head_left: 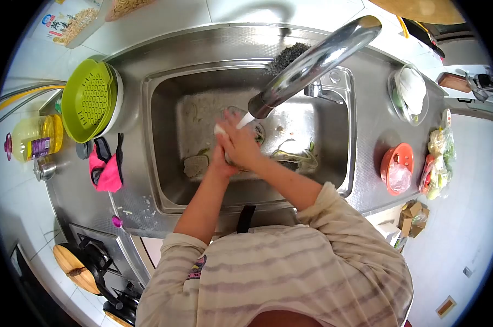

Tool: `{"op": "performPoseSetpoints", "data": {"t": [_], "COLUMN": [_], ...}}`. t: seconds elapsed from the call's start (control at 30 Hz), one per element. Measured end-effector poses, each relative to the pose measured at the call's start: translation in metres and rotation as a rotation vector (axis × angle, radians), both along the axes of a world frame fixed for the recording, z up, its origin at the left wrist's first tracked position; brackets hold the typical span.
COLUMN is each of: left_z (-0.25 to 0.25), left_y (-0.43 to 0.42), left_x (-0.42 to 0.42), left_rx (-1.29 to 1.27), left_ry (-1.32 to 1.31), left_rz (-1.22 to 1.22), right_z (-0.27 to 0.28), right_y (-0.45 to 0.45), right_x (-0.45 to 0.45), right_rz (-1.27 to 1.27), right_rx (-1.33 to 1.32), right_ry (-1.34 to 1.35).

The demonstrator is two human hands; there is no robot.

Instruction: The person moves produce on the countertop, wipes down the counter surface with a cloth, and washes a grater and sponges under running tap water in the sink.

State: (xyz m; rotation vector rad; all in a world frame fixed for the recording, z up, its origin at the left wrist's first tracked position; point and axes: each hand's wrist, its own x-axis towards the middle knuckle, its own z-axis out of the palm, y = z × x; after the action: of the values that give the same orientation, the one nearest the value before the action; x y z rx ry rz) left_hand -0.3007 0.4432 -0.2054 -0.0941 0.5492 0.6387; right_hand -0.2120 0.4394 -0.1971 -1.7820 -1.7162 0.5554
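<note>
Both hands meet over the sink [167, 117], under water running from the tall chrome faucet [317, 68]. My right hand [240, 143] lies across my left hand [222, 162], its fingers pressed against it and slightly blurred. A small whitish patch shows at the edge of the fingers; whether it is foam or an object I cannot tell. My left hand is curled and partly hidden beneath the right. Just past the hands, partly covered, is a round drain area. A pale, flat, sponge-like piece [196, 166] and green vegetable peels [304, 157] lie on the sink bottom.
Left on the counter are green colanders [88, 101], an oil bottle [39, 139] and a pink-and-black cloth item [106, 166]. Right are a glass bowl [408, 92], an orange basket [392, 158] and bagged vegetables [438, 163]. A dark scrubber [288, 57] sits behind the sink.
</note>
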Motion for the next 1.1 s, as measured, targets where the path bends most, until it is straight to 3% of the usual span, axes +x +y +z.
{"op": "performPoseSetpoints", "data": {"t": [0.07,0.23,0.3,0.33,0.4,0.53,0.57,0.63,0.73,0.8,0.83,0.9,0.93,0.97,1.03,1.07,1.1], "left_z": [0.010,0.000,-0.007,-0.009,-0.011,-0.001,-0.007,-0.009,-0.004,-0.007,-0.008,-0.009,-0.022,-0.038,-0.035,-0.032,-0.021], "left_y": [-0.006,-0.002,0.004,0.004,0.001,-0.001,-0.003,-0.001,0.013,0.026,0.028,0.033,0.034,0.031,0.031,0.030,0.033], "left_x": [0.000,-0.012,-0.018,-0.021,-0.028,-0.027,-0.028,-0.032,-0.036,-0.025,-0.022,-0.017,-0.013,-0.007,0.003,0.005,0.009], "left_rx": [0.004,0.071,-0.098,-0.100,-0.003,0.232,0.224,0.218,0.159,0.317,0.315,0.566,0.565,0.714,0.861,0.570,0.286], "left_ry": [0.000,0.015,0.194,0.189,0.183,0.230,0.284,0.335,0.363,0.566,0.562,0.642,0.644,0.661,0.684,0.505,0.321], "left_rz": [-0.079,-0.259,-0.174,-0.170,-0.300,-0.397,-0.373,-0.349,-0.261,-0.423,-0.417,-0.486,-0.482,-0.345,-0.200,-0.132,-0.058], "right_z": [-0.069,-0.034,-0.014,-0.006,0.007,-0.037,-0.040,-0.045,-0.039,-0.023,-0.024,-0.003,0.008,0.013,0.017,0.005,-0.016], "right_y": [0.040,0.028,-0.001,0.000,0.002,0.034,0.040,0.037,0.028,0.012,0.009,0.004,0.003,0.000,-0.004,-0.011,-0.018], "right_x": [0.022,0.026,0.011,0.015,0.022,0.032,0.044,0.067,0.078,0.057,0.057,0.058,0.057,0.054,0.043,0.031,0.017], "right_rz": [-0.072,-0.144,0.064,0.068,0.200,-0.054,-0.114,-0.172,-0.186,-0.583,-0.516,-0.434,-0.353,-0.349,-0.170,-0.162,-0.116], "right_rx": [-0.081,-0.168,-0.003,-0.005,-0.059,0.097,-0.149,-0.393,-0.469,-0.610,-0.577,-0.565,-0.548,-0.555,-0.610,-0.612,-0.324], "right_ry": [0.136,0.362,0.317,0.312,0.046,-0.066,0.130,0.323,0.417,1.559,1.753,1.796,1.845,1.846,0.865,0.870,0.749]}}
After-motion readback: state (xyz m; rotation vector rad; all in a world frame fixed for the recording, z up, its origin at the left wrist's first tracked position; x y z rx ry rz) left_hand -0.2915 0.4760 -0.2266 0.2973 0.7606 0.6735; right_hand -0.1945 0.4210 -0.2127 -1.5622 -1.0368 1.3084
